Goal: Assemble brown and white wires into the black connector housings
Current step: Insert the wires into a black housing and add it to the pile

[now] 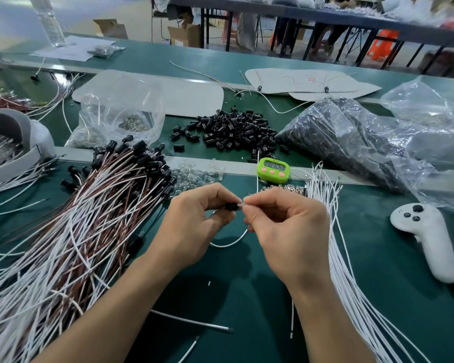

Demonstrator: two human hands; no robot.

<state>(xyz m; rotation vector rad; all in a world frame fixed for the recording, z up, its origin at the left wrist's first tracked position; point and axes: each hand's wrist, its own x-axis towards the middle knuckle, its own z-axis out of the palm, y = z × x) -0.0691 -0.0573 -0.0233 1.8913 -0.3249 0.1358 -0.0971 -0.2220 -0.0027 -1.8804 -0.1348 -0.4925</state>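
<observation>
My left hand pinches a small black connector housing over the green table. My right hand pinches a clear part with a wire end right at the housing's mouth. A white wire loops down below the two hands. A big heap of finished brown and white wires with black housings lies to the left. Loose white wires fan out on the right. A pile of loose black housings sits further back.
A green timer stands behind my hands, with small clear parts to its left. A white controller lies at the right. Plastic bags of parts crowd the back right, another bag the back left.
</observation>
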